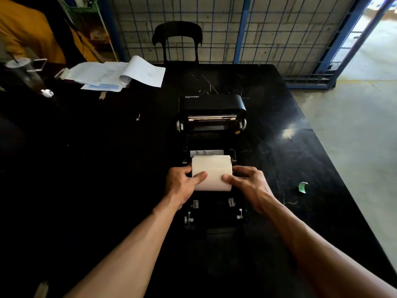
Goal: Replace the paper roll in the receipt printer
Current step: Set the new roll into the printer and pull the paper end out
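Roll [211,172] sits over the open printer [211,130] bay, clamped between your hands: left hand [182,184] on one end, right hand [247,183] on the other, thumbs on top, likely to keep it level between the holders. Lid is flipped back for access. Roll ends, core and bay floor are hidden; seated or hovering, can't tell.

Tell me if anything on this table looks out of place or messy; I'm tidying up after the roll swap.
A small green curled scrap lies loose on the black table, right of the printer. Loose papers sprawl at the far left, one sheet curling up. The tabletop is scratched behind the printer. The paper roll looks fine.
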The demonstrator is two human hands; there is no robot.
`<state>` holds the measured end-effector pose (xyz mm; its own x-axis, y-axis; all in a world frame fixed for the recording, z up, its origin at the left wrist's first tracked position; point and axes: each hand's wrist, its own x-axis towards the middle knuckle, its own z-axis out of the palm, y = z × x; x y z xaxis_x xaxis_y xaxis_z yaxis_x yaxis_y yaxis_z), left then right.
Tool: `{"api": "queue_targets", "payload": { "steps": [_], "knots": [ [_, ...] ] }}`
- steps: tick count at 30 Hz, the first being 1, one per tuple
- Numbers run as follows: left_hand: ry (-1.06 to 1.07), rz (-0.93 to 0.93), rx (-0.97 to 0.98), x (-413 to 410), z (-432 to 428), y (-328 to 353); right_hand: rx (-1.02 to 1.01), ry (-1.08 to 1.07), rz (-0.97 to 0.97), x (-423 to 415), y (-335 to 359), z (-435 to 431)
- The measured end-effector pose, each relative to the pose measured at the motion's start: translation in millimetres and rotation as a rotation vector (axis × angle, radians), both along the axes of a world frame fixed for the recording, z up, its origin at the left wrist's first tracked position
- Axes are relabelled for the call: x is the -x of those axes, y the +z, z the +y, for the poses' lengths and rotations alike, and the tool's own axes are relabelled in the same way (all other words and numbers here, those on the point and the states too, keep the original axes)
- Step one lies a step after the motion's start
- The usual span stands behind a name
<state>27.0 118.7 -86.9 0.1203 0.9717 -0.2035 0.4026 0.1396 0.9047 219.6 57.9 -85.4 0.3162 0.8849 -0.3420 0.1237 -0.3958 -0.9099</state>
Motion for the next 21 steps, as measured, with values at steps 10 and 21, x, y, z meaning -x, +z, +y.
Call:
{"api": "queue_targets", "payload": {
  "steps": [10, 21],
  "knots": [
    [0.046, 0.164, -0.030, -5.4, -1.0, -6.1, 0.035, -0.073, -0.163, 1.2, -4.8, 6.0],
    [-0.300, 0.539, -0.268, -10.1, 26.2, 14.0, -0.039, 0.316, -0.837, 1.0, 19.2, 23.8]
  ]
}}
